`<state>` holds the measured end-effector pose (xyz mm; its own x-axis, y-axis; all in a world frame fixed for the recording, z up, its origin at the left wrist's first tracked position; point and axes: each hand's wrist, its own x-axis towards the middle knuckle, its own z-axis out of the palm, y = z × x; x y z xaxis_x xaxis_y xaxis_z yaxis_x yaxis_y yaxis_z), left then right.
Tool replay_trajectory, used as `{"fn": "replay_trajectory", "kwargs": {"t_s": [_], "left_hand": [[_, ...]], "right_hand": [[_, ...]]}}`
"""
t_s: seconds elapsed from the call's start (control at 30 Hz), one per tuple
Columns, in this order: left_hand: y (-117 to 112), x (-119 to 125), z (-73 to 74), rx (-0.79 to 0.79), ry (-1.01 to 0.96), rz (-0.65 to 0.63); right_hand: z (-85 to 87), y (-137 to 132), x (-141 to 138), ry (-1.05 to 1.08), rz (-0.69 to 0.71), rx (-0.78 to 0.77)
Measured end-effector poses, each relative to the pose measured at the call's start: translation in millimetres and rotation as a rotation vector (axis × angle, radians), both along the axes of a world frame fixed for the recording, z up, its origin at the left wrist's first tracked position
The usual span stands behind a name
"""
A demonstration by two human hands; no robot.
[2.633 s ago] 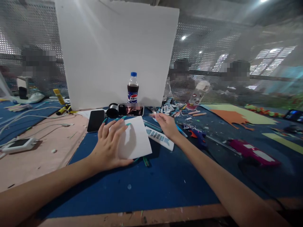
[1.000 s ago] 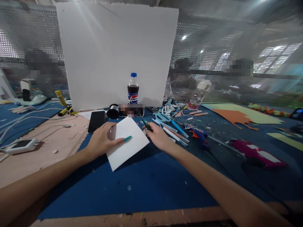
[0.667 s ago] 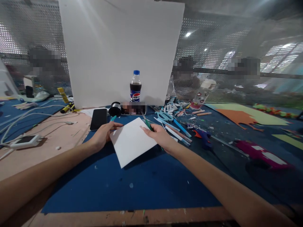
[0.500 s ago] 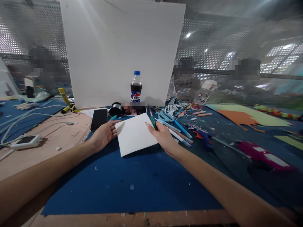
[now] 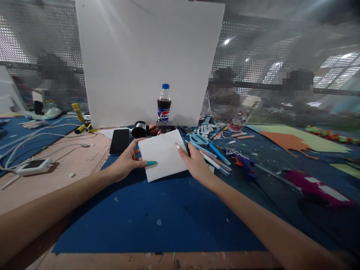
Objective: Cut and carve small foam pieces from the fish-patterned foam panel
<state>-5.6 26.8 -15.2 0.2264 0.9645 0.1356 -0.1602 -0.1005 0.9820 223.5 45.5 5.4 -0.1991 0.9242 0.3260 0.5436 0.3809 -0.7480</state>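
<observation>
A blank white sheet of paper (image 5: 163,159), stiff like card, is held tilted above the blue mat (image 5: 152,221). My left hand (image 5: 128,161) grips its left edge, the thumb with a long teal nail on the face and the fingers behind. My right hand (image 5: 195,161) pinches the right edge, thumb on top. A thin dark green stick (image 5: 185,146), pencil-like, also sits in that hand, mostly hidden by the fingers and paper. Just right of the hand lie light blue scissors (image 5: 199,139) and several pens (image 5: 219,154).
Behind the paper stand a cola bottle (image 5: 164,105) and a large white board (image 5: 149,60). A phone (image 5: 119,141) and wire spool (image 5: 138,129) lie left. To the right are paper scraps (image 5: 208,127), a blue glue gun (image 5: 247,168), a magenta tool (image 5: 317,187) and a patterned cup (image 5: 243,114).
My left thumb has come over onto the paper's face, so the left hand has closed on its left edge. The right hand keeps its hold. The view has shifted slightly.
</observation>
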Motion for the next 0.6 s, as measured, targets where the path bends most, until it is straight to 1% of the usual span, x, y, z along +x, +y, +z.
{"fn": "replay_trajectory", "kwargs": {"t_s": [0.1, 0.2, 0.3, 0.4, 0.5, 0.6], "left_hand": [[-2.2, 0.7, 1.3, 0.025, 0.043, 0.017], [-4.9, 1.2, 2.6, 0.037, 0.127, 0.012], [-7.8, 1.9, 3.7, 0.046, 0.205, -0.033], [-10.0, 2.9, 5.2, 0.052, 0.222, -0.089], [-9.7, 2.8, 5.6, 0.006, 0.223, -0.122], [-7.1, 1.8, 4.3, -0.069, 0.198, -0.116]], "right_hand": [[-1.1, 1.0, 0.3, -0.049, -0.015, 0.032], [0.0, 3.7, 2.1, -0.106, -0.056, 0.039], [2.4, 8.5, 5.4, -0.203, -0.091, 0.032], [3.9, 13.9, 8.1, -0.278, -0.081, -0.014], [3.3, 17.0, 9.1, -0.295, -0.053, -0.051], [3.2, 16.6, 9.3, -0.309, -0.022, -0.039]]}}
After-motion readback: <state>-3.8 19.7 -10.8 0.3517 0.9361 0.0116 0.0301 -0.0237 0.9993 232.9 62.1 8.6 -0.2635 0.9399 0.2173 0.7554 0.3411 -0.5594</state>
